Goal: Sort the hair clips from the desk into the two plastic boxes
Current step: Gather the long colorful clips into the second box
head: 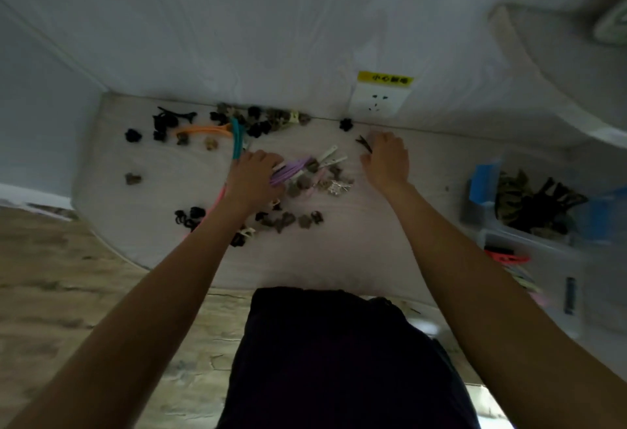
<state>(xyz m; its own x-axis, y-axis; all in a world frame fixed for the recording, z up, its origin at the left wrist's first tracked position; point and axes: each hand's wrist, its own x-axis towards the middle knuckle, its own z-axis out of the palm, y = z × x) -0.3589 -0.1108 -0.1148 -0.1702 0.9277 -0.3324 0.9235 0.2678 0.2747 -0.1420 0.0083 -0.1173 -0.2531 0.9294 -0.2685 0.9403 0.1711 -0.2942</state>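
Note:
Several hair clips lie scattered on the white desk (339,259): small black and brown claw clips (258,123) along the back, an orange long clip (203,130), a teal long clip (236,140). My left hand (252,179) is closed on a bunch of long purple clips (293,169), with white clips (330,155) beside them. My right hand (386,160) is at a small dark clip (363,143) near the wall, fingers pinched on it. Two clear plastic boxes stand at the right: the far box (509,228) holds dark claw clips, the near box (556,279) holds long coloured clips.
A wall socket (376,101) with a yellow label sits just behind the desk. A lone black claw clip (346,124) lies below it. The desk's front edge curves toward a wooden floor (51,276) at the left. My dark-clothed lap (339,360) is below.

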